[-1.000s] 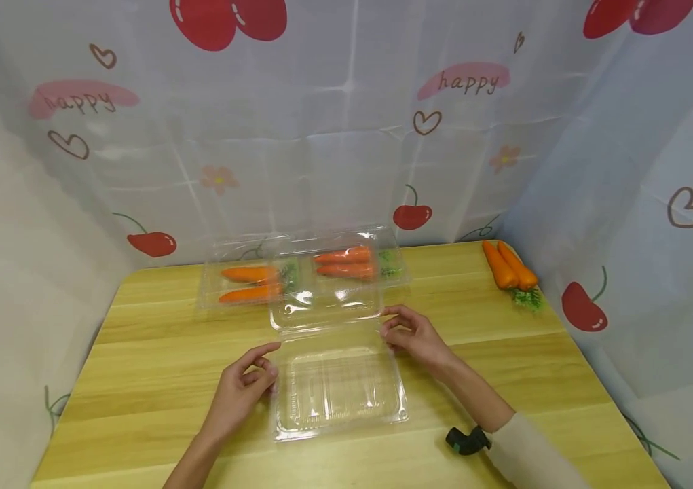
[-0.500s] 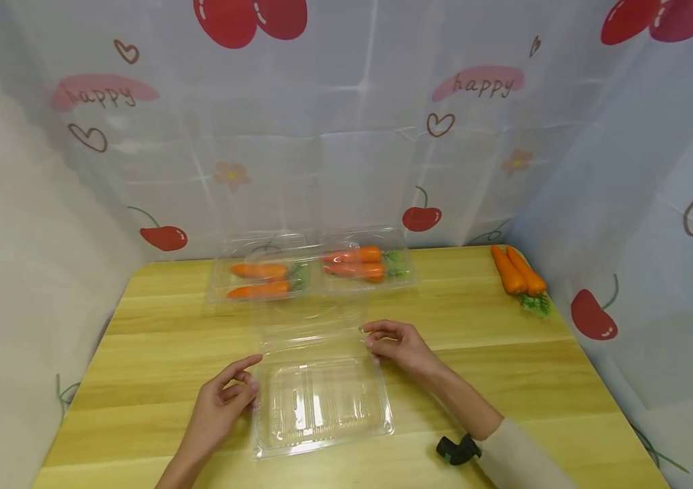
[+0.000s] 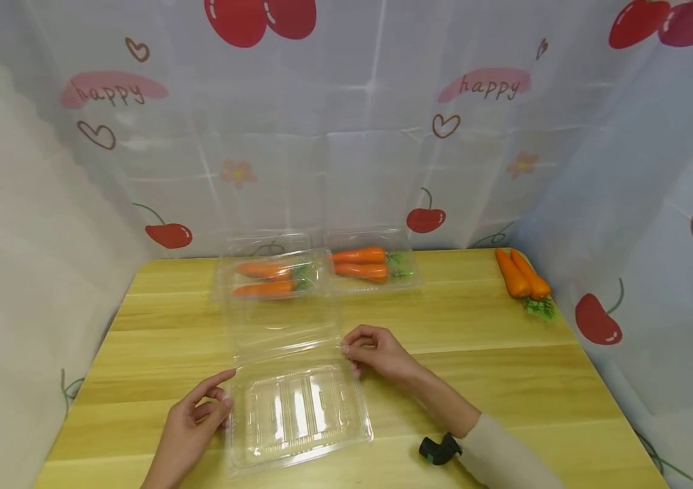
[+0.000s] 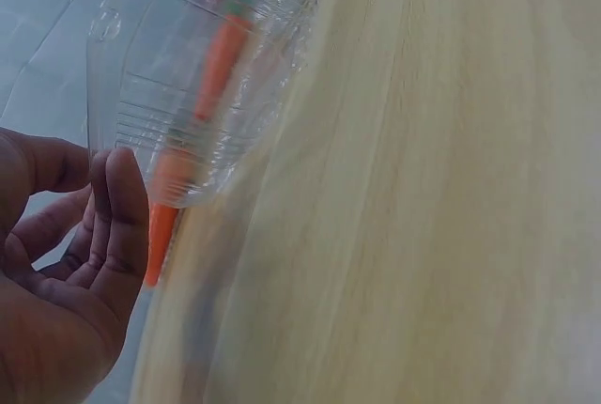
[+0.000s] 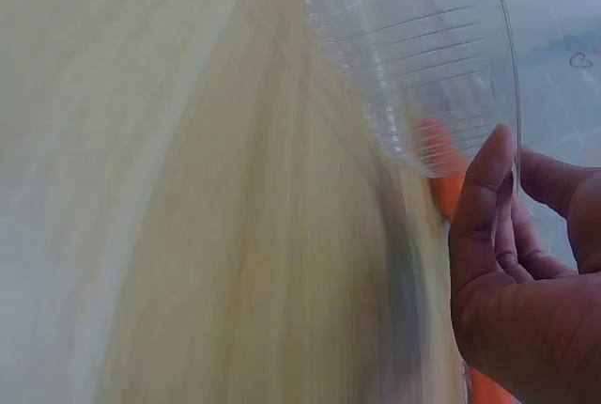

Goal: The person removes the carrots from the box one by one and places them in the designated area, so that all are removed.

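Observation:
A clear plastic clamshell container (image 3: 297, 414) lies unfolded between my hands, its lid flap (image 3: 285, 322) toward the back. My left hand (image 3: 187, 428) pinches the container's left edge between thumb and fingers; the left wrist view shows this hand (image 4: 80, 263) on the thin rim (image 4: 100, 103). On the opposite side, my right hand (image 3: 379, 354) pinches the right edge near the hinge, and the right wrist view has its thumb and finger gripping the rim (image 5: 512, 66). Through the flap's far part, carrots in a container behind it show.
At the back stand two clear containers, the left with two orange carrots (image 3: 263, 289) and the right with two more carrots (image 3: 361, 272). Two loose carrots (image 3: 520, 275) lie at the table's back right corner. Patterned curtains (image 3: 297, 149) enclose the wooden table (image 3: 474, 326).
Both hands have carried the unfolded container left and nearer to me, so its flap now overlaps the left carrot container. The head view has shifted slightly too.

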`<state>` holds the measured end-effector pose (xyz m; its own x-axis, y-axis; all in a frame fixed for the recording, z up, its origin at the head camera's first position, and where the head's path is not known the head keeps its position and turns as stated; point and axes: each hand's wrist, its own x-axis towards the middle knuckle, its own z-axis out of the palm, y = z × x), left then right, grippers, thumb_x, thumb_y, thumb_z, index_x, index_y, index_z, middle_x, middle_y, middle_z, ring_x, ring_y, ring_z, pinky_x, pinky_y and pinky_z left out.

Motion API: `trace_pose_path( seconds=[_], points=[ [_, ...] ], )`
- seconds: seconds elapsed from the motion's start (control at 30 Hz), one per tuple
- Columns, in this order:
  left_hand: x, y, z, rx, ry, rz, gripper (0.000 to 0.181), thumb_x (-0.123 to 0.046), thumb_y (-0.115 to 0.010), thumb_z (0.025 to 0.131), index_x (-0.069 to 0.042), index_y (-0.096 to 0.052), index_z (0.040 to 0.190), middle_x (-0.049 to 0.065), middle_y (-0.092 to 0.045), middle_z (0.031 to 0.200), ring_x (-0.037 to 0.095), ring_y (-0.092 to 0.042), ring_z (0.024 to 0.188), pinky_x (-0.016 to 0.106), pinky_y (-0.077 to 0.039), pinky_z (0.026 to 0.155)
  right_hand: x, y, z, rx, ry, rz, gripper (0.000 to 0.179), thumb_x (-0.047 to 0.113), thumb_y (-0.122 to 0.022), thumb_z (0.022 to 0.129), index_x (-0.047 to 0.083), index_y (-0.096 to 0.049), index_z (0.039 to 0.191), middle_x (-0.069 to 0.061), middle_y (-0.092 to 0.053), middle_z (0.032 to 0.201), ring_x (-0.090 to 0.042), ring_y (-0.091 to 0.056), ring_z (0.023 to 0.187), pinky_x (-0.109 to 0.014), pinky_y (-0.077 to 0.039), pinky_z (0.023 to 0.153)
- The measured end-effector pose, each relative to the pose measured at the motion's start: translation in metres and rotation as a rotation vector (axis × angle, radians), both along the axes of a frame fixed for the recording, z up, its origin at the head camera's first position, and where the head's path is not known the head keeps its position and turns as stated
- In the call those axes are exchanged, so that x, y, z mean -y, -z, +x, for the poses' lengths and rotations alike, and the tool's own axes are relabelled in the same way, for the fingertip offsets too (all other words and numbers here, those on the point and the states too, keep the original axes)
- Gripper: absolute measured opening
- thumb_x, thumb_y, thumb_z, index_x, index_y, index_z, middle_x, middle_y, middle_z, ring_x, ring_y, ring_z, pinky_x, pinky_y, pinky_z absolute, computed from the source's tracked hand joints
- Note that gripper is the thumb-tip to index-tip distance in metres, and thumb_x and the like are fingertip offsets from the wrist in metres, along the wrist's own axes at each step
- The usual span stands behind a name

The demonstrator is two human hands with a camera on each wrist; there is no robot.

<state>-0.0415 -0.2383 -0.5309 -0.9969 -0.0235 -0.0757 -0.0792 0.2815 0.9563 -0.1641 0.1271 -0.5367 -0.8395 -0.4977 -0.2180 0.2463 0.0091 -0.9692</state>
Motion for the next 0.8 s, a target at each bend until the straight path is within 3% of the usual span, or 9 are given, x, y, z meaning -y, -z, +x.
trace_pose_path(
  seconds=[0.17, 0.43, 0.63, 0.8],
  points=[
    [0.010, 0.000, 0.009, 0.002, -0.038, -0.004, 0.045, -0.008, -0.069, 0.106, -0.009, -0.061, 0.150, 0.010, -0.058, 0.102, 0.017, -0.068, 0.066, 0.032, -0.063, 0.063, 0.015, 0.000, 0.000, -0.005, -0.033, -0.011, 0.027, 0.015, -0.071, 0.105, -0.003, -0.062, 0.123, -0.002, -0.065, 0.088, -0.012, -0.064, 0.069, -0.025, -0.061, 0.065],
    [0.034, -0.001, 0.024, 0.069, -0.119, -0.032, 0.046, -0.017, -0.067, 0.108, -0.010, -0.058, 0.153, -0.003, -0.060, 0.103, 0.013, -0.071, 0.072, 0.031, -0.065, 0.067, 0.050, 0.000, -0.004, 0.000, -0.072, 0.002, 0.025, 0.014, -0.072, 0.104, -0.002, -0.063, 0.122, -0.003, -0.066, 0.086, -0.012, -0.066, 0.065, -0.027, -0.060, 0.062],
    [0.056, 0.001, 0.031, 0.033, -0.180, -0.074, 0.045, -0.016, -0.066, 0.109, -0.007, -0.058, 0.152, -0.005, -0.060, 0.101, 0.013, -0.069, 0.068, 0.029, -0.064, 0.065, 0.081, 0.000, -0.008, -0.002, -0.104, -0.006, 0.024, 0.014, -0.071, 0.105, -0.001, -0.063, 0.122, -0.001, -0.066, 0.086, -0.011, -0.066, 0.064, -0.026, -0.060, 0.061],
    [0.073, 0.005, 0.039, 0.002, -0.252, 0.008, 0.049, -0.011, -0.067, 0.107, -0.005, -0.054, 0.154, -0.008, -0.066, 0.098, 0.012, -0.068, 0.066, 0.027, -0.062, 0.062, 0.104, 0.000, -0.009, -0.007, -0.124, -0.018, 0.023, 0.014, -0.071, 0.105, -0.001, -0.064, 0.120, -0.002, -0.066, 0.086, -0.010, -0.066, 0.064, -0.025, -0.060, 0.061]
  ],
)
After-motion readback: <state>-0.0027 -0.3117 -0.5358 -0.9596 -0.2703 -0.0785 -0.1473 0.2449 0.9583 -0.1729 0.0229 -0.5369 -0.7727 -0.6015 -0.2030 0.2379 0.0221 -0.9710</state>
